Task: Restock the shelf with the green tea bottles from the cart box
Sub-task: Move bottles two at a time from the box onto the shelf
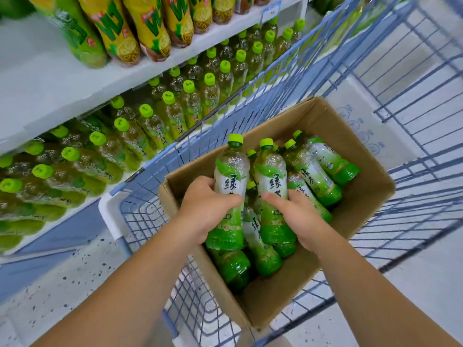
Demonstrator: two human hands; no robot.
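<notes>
An open cardboard box [363,186] sits in a blue wire cart [150,216] and holds several green tea bottles with green caps. My left hand [205,209] grips one bottle [230,176] around its middle. My right hand [295,216] grips a second bottle [271,176] right beside it. Both bottles point cap-away from me, raised a little over the others lying in the box [315,176]. The shelf [75,78] on the left carries rows of similar green-capped bottles [155,121].
A higher shelf level holds yellow and green labelled bottles [130,28]. The cart's wire sides [413,71] surround the box, with a flattened white carton [363,121] under it. Speckled floor [62,284] lies between the cart and the shelf base.
</notes>
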